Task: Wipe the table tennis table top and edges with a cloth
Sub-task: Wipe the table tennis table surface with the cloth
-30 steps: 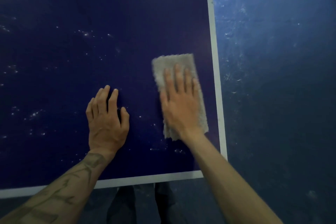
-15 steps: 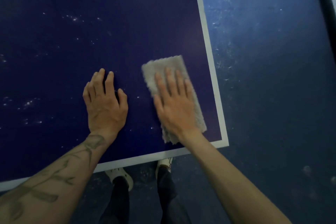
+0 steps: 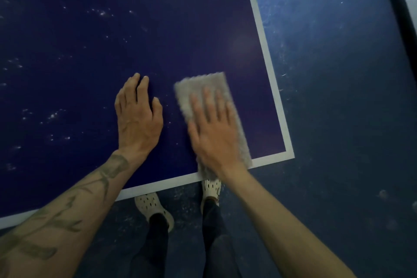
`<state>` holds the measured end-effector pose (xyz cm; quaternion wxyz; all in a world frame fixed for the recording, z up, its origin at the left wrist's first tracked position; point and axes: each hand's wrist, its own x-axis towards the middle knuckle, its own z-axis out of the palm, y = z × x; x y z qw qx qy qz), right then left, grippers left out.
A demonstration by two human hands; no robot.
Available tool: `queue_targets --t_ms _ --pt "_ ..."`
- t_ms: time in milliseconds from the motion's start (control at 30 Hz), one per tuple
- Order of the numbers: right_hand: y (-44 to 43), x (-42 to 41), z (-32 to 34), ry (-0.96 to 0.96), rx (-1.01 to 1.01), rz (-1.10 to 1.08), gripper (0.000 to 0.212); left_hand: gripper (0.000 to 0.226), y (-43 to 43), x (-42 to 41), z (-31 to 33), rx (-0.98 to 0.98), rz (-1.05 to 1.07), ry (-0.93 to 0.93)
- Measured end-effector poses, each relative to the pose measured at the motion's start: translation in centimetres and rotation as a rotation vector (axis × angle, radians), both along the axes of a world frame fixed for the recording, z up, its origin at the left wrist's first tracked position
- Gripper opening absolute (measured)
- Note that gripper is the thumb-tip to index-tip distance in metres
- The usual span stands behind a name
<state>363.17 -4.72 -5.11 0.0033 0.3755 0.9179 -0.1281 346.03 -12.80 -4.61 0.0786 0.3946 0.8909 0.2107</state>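
Note:
The dark blue table tennis table (image 3: 112, 52) fills the upper left, bordered by a white edge line (image 3: 268, 61) with its near right corner in view. A folded grey cloth (image 3: 203, 84) lies flat on the top near that corner, its lower end reaching the near edge line. My right hand (image 3: 214, 133) presses flat on the cloth with straight fingers. To its left, my left hand (image 3: 137, 117) rests palm down on the bare table top. Pale dust specks dot the table's left part.
The blue floor (image 3: 338, 97) lies right of and below the table, scuffed with pale marks. My legs and two white perforated clogs (image 3: 153, 207) stand just below the near edge. A dark strip runs along the far right.
My right hand has slid the cloth toward me, from further up the table down to the near edge. The view has shifted, so the table corner and my feet show.

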Motion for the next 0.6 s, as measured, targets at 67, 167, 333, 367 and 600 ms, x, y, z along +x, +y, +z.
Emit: queue_targets --t_ms 67,167,333,367,600 --pt "-2.1 2.0 0.0 -0.013 0.006 0.133 0.063 0.049 -1.7 -1.2 0.4 -0.012 -0.034 0.023" --pt "-0.7 4.7 0.4 -0.075 -0.020 -0.024 0.063 0.050 -4.5 -3.7 0.8 -0.040 -0.061 0.045" --pt "-0.4 -2.4 0.5 -0.009 -0.032 -0.378 0.065 0.048 -7.8 -8.0 0.6 -0.076 -0.073 0.118" --pt "-1.6 -4.7 0.3 0.014 -0.043 -0.363 0.066 0.049 -8.3 -8.8 0.5 -0.080 -0.074 0.136" --pt "-8.2 -6.1 -0.1 0.023 -0.031 0.074 0.063 0.054 -10.2 -12.3 -0.1 -0.100 -0.076 0.150"
